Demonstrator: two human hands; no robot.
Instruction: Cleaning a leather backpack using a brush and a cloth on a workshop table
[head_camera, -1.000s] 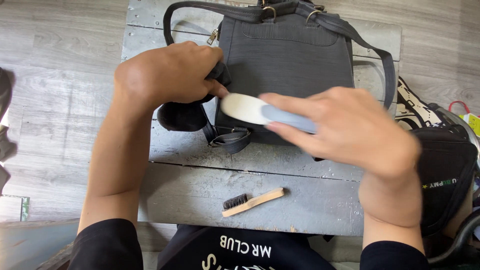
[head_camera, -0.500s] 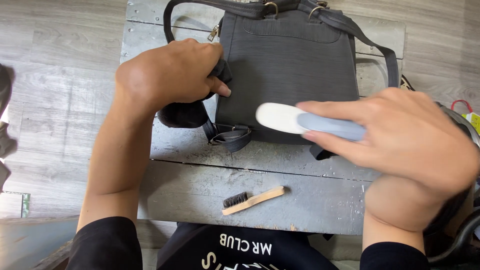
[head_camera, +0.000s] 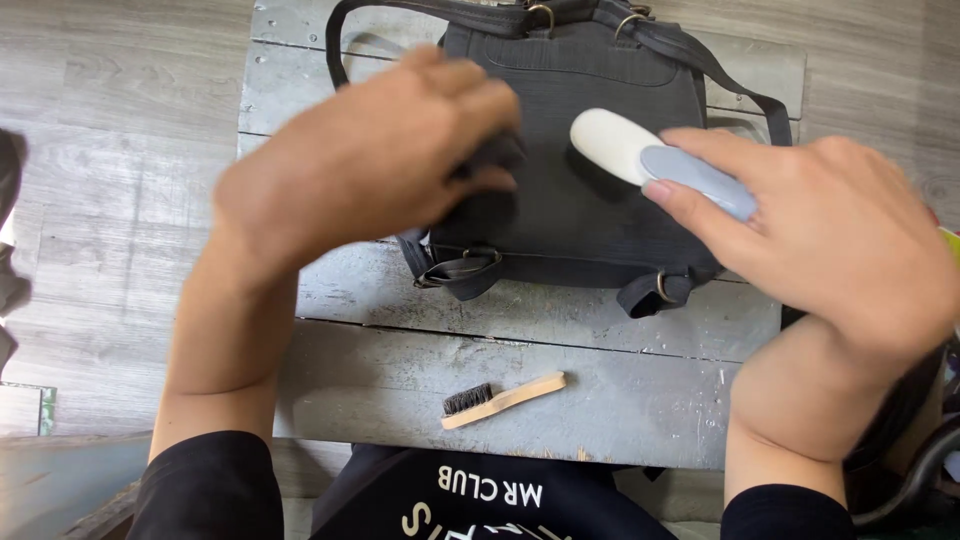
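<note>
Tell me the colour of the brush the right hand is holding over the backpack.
The brush is white at the front with a pale blue-grey handle, gripped by the right hand. The head view shows it.

Left hand (head_camera: 370, 160) blurred, palm down, fingers curled; right hand (head_camera: 830, 235) palm down, fingers clamped; both forearms bare.

- The scene is bright and evenly lit, with soft daylight and no hard glare.
- The left hand (head_camera: 370, 160) is smeared by motion blur; its fingers have no clear edges.
- The right hand (head_camera: 840, 240) is a little soft, but the white and blue brush (head_camera: 655, 160) in it stays quite sharp.
- A faint shadow lies under this brush on the grey backpack (head_camera: 580, 130).
- The small wooden brush (head_camera: 503, 398) and the grey table (head_camera: 520, 390) are in good focus.
</note>
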